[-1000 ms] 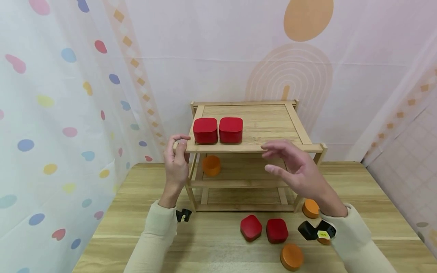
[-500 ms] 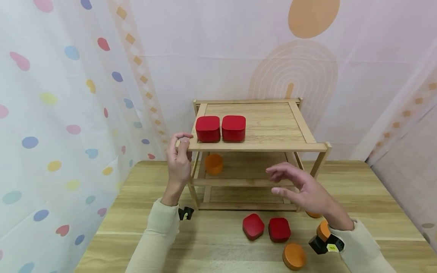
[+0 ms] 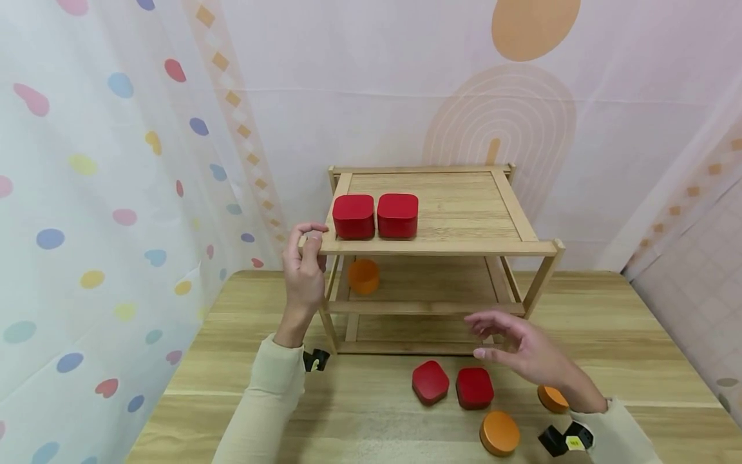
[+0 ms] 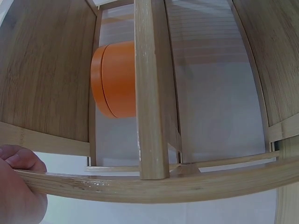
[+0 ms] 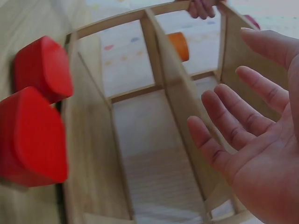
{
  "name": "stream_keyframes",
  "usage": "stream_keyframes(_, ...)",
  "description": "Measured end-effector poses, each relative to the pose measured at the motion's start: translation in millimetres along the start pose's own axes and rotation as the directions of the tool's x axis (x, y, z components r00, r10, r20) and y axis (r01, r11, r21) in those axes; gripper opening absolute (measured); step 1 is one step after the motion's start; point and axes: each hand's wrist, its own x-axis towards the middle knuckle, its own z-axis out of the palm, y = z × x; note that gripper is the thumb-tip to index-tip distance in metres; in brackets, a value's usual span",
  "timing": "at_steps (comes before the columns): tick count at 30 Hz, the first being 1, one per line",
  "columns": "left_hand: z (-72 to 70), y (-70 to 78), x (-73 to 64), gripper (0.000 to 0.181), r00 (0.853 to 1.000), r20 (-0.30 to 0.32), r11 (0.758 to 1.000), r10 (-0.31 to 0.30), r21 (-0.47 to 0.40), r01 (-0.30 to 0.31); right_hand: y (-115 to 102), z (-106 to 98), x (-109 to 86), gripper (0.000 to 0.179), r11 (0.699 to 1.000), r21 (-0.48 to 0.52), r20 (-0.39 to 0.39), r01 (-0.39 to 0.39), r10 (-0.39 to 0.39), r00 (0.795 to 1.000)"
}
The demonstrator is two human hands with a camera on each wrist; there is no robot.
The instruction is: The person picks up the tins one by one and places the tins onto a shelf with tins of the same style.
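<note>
Right hand (image 3: 524, 351) has dropped from the rack's (image 3: 446, 249) top front edge to about bottom-shelf level, just above the table (image 3: 371, 412). It's open, fingers relaxed, nothing in it. Left hand (image 3: 304, 277) hasn't budged: gripping the top rail at the front left corner.

Upper reds (image 3: 397, 216) unmoved, side by side on the top shelf, small gap. Lower reds (image 3: 475, 388) on the table in front of the rack, the left one turned askew. Right hand is near them, not touching.

Orange tin (image 4: 119, 79) at the left of the middle shelf; near tin (image 3: 500, 433) on the table.

My read: right hand is free, no block in transit, lower reds within easy reach.
</note>
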Motion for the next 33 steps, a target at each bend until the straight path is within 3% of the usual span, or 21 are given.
stream_keyframes(8,-1.6,1.4,0.7,0.03,1.0,-0.008,1.0,0.006,-0.006,-0.006,16.0,7.6,-13.3,0.044,0.997,0.059,0.051,-0.047,0.044,0.998)
stream_keyframes(15,-1.0,1.5,1.2,0.029,1.0,0.0,1.0,0.002,0.004,-0.002,27.1,12.4,-27.5,0.046,0.995,0.022,0.076,-0.096,0.094,0.993)
stream_keyframes(21,0.4,0.4,0.1,0.029,1.0,0.006,1.0,0.0,0.006,0.0,37.1,16.8,-38.5,0.048,0.996,0.016,0.08,-0.091,0.089,0.993)
stream_keyframes(26,0.4,0.6,-0.3,0.03,1.0,0.0,1.0,-0.002,-0.001,0.002,42.9,19.7,-43.9,0.049,0.996,0.024,0.097,-0.09,0.087,0.991)
stream_keyframes(33,0.0,0.6,0.4,0.029,1.0,0.005,1.0,-0.009,-0.002,0.009,46.6,21.5,-47.5,0.051,0.99,-0.003,0.102,-0.143,0.143,0.985)
